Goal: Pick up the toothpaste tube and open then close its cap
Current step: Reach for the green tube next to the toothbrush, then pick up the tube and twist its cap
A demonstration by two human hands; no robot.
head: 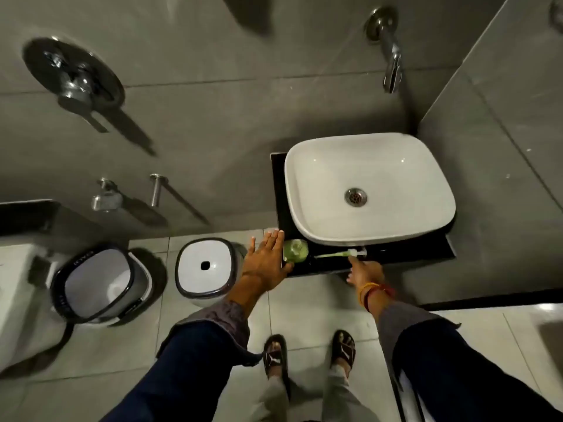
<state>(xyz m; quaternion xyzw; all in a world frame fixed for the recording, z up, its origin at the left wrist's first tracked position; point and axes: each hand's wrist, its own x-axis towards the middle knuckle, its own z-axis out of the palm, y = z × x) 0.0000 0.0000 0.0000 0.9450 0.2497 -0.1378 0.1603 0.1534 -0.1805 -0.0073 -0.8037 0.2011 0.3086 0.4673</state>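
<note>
The toothpaste tube (338, 254) is a slim green and white shape with a white end, lying flat on the black counter (411, 252) just in front of the white basin (370, 187). My right hand (364, 272) reaches over the counter's front edge, and its fingertips are just below the tube's right part. Whether they touch it is unclear, and the hand holds nothing. My left hand (265, 262) is spread flat at the counter's left corner, its thumb side against a round green bottle (295, 250), and it is empty.
A wall tap (390, 50) hangs over the basin. Left of the counter, on the tiled floor, stand a white lidded bin (205, 266) and a pedal bin (97, 284). A toilet edge shows at far left. My sandalled feet (307, 354) stand below the counter.
</note>
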